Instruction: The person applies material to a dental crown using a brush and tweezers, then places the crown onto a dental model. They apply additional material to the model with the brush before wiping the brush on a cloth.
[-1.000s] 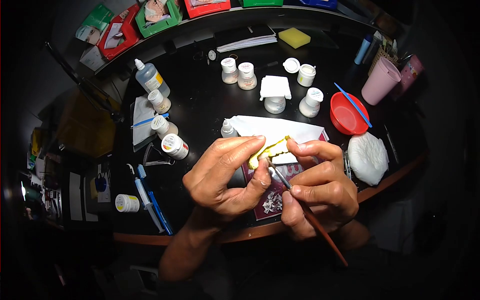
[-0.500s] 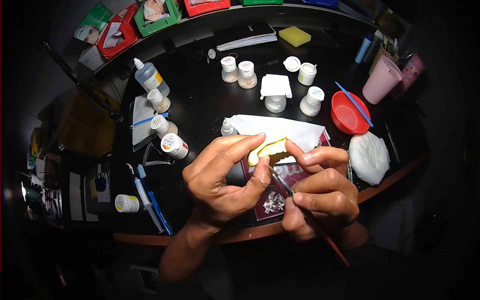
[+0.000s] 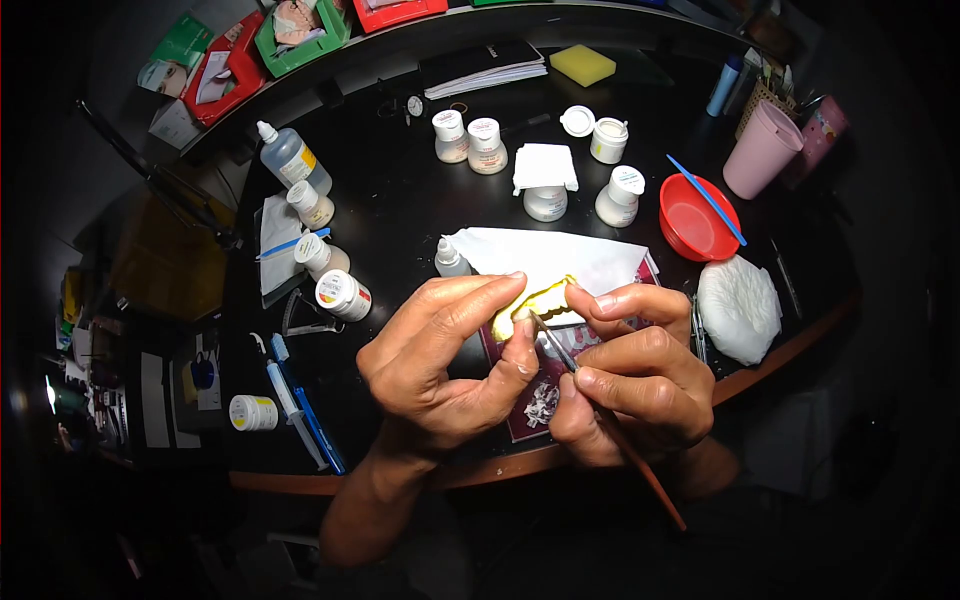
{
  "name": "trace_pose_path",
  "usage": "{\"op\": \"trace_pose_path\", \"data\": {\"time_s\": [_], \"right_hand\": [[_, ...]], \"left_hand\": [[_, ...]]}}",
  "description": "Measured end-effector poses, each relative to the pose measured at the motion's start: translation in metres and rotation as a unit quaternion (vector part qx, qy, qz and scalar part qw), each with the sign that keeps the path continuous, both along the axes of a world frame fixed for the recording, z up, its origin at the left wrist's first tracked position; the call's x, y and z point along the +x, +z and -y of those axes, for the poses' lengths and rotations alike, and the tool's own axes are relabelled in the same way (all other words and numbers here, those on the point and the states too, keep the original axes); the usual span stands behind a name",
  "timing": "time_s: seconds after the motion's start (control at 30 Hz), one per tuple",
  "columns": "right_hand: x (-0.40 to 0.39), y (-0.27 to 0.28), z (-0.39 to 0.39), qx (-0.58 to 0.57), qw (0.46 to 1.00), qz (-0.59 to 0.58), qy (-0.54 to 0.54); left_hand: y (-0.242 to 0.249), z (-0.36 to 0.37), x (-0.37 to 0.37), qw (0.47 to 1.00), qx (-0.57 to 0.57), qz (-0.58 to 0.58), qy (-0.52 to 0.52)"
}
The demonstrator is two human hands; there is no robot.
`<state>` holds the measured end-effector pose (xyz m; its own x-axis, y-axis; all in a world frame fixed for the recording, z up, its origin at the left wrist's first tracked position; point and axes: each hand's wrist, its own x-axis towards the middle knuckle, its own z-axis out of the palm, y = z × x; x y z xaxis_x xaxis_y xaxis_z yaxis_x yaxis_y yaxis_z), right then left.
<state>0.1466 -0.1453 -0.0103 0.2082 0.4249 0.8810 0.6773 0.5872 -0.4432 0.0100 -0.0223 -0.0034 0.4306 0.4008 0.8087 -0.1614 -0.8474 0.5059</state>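
Note:
In the head view my left hand [image 3: 445, 350] pinches a small, brightly lit, yellow-edged dental model [image 3: 548, 298] between thumb and fingers. My right hand [image 3: 645, 380] grips a fine brush [image 3: 640, 462] with a brown handle, its tip by the near edge of the model next to my left thumb. Whether the tip touches is too small to tell. My right index finger also rests at the model's right end. Beneath both hands lie a maroon pad [image 3: 522, 426], a white sheet [image 3: 560, 250] and a small heap of pale scraps [image 3: 541, 404].
White-capped jars [image 3: 343, 294] and a dropper bottle [image 3: 452, 257] stand around the hands. A red bowl [image 3: 695, 225] with a blue stick across it and a white pad [image 3: 738, 312] are to the right. A syringe [image 3: 290, 405] and toothbrush [image 3: 308, 400] lie left.
The brush tip has moved slightly up and left, closer to my left thumb and the model. The whole view has shifted a little. Both grips stay the same.

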Motion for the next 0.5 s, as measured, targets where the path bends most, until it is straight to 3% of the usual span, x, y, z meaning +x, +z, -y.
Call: {"op": "trace_pose_path", "data": {"time_s": [0.5], "right_hand": [[0.004,-0.001,-0.002,-0.005,1.0,0.013,-0.014]], "left_hand": [[-0.01,0.003,0.003,0.991,-0.125,0.021,-0.051]]}}
